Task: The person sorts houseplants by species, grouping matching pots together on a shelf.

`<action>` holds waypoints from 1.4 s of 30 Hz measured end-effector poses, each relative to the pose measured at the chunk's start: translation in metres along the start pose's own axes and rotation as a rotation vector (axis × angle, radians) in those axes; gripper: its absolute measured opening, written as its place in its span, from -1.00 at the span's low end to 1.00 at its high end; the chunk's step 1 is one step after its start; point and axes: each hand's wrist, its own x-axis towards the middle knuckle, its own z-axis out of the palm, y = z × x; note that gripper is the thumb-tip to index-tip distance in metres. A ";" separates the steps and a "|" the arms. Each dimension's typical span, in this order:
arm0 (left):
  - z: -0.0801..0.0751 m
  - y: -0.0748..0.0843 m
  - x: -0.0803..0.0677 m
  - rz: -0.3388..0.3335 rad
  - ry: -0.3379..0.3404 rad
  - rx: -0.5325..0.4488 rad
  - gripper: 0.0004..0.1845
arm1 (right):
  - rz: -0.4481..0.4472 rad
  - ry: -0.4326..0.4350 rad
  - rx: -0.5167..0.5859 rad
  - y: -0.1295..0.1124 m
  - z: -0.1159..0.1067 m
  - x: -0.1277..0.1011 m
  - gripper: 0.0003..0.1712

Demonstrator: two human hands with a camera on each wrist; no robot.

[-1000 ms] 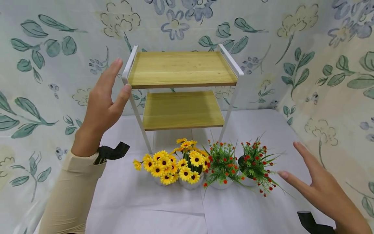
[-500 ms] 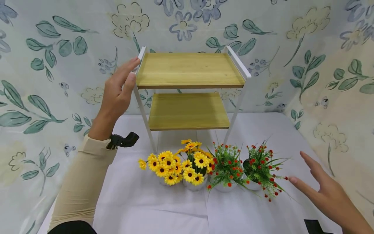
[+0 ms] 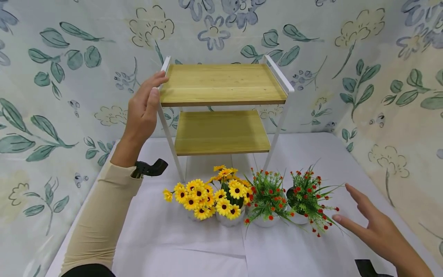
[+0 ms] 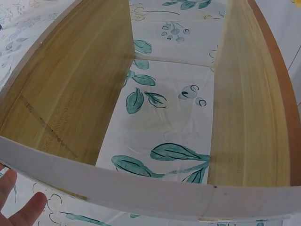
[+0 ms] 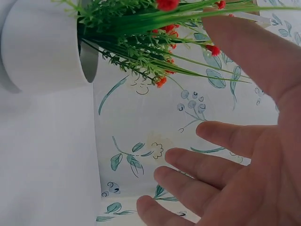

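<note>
A two-tier shelf with wooden boards (image 3: 225, 82) and a white frame (image 3: 281, 77) stands at the back of the table. My left hand (image 3: 141, 111) is at the upper left of the frame, its fingertips overlapping the side rail in the head view. In the left wrist view, its fingers (image 4: 30, 209) lie just outside the white rail (image 4: 155, 187), nearly straight. My right hand (image 3: 377, 227) is spread beside the rightmost potted plant with red flowers (image 3: 308, 196), holding nothing. Close up, its thumb overlaps the grassy leaves (image 5: 141, 23) of that plant, and the white pot (image 5: 42, 47) lies on its side in this view.
Left of that plant stand another red-flowered pot (image 3: 268, 200) and two pots of yellow sunflowers (image 3: 195, 198), (image 3: 230, 192) in a row before the shelf. A white cloth (image 3: 183, 246) covers the table. Floral fabric (image 3: 214, 34) hangs behind and at the sides.
My left hand has moved right, up to the shelf's left rail, and its fingers have drawn closer together. My right hand stays spread beside the plants. The head view has shifted slightly.
</note>
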 end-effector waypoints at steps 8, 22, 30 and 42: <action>0.008 0.004 -0.002 0.029 0.064 -0.032 -0.61 | -0.081 0.006 0.016 0.009 0.009 0.003 0.02; 0.012 0.002 -0.005 0.129 0.111 0.005 -0.65 | -0.240 -0.025 0.089 0.029 0.037 0.011 -0.09; 0.017 -0.003 -0.004 0.137 0.172 -0.037 -0.65 | -0.091 -0.130 0.117 0.029 0.050 0.021 -0.10; 0.022 -0.006 -0.004 0.154 0.210 -0.074 -0.64 | -0.097 -0.096 0.111 0.027 0.062 0.027 -0.30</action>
